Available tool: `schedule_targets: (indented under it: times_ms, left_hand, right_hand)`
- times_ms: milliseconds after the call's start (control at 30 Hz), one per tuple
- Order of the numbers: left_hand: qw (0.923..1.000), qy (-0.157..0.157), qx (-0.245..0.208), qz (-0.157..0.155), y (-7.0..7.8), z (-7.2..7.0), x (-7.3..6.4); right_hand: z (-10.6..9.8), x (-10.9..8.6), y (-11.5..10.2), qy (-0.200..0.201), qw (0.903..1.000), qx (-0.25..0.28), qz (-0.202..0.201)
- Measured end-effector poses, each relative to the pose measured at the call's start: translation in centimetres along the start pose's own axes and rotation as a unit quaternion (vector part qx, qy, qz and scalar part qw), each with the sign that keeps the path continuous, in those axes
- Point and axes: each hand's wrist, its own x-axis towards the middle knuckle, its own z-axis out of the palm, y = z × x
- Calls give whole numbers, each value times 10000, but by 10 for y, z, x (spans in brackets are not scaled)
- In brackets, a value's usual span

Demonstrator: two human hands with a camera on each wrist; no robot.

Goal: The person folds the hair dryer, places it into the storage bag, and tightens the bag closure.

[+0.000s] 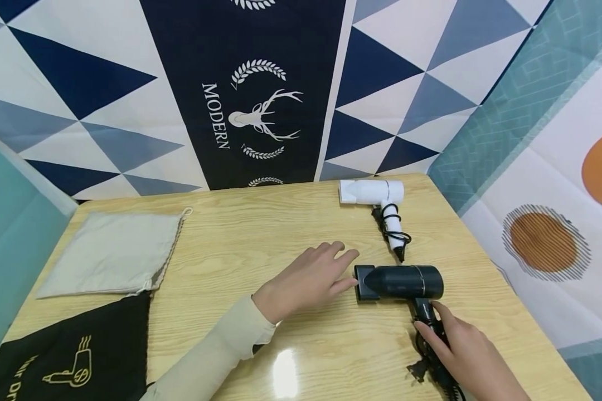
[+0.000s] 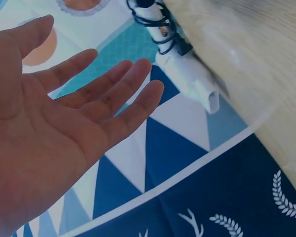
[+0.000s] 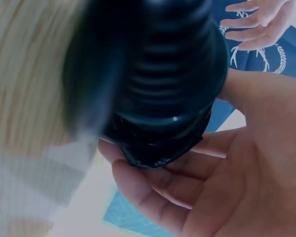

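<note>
A black hair dryer (image 1: 401, 282) lies on the table at the right, its nozzle pointing left and a cord bundled along its handle. My right hand (image 1: 474, 353) grips that handle, thumb on one side and fingers on the other. In the right wrist view, the fingers (image 3: 143, 190) curl beneath the dark handle, which fills much of the picture. My left hand (image 1: 313, 278) is held with spread fingers just left of the nozzle, holding nothing; its bare palm shows in the left wrist view. Behind the black dryer lies a white hair dryer (image 1: 371, 191), a black cord wound round its handle.
At the left of the wooden table (image 1: 241, 223) lies a pale grey drawstring bag (image 1: 112, 253). In front of it is a black bag (image 1: 30, 340) with a gold hair dryer print. Patterned cloth walls (image 1: 261, 33) stand at the back and both sides.
</note>
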Motion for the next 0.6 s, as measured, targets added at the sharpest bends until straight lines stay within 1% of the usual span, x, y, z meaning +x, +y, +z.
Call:
schedule_targets:
  times_ms: [100, 200, 367, 467, 600]
  left_hand:
    - [10000, -26, -23, 76, -2, 4, 6]
    - [9998, -119, -96, 120, -3, 10, 13]
    - [9992, -295, -221, 182, -2, 18, 24]
    - [9987, -374, -274, 213, 0, 23, 31]
    - [9973, -545, -433, 217, 4, 28, 39]
  right_hand:
    - [2, -1, 1, -9, 10000, 42, -57]
    - [6, -3, 3, -18, 9999, 64, -113]
    - [12, -6, 4, 138, 9996, 24, -241]
    - [14, -7, 3, 233, 9994, -7, -248]
    - [16, -7, 3, 240, 9996, 13, -155]
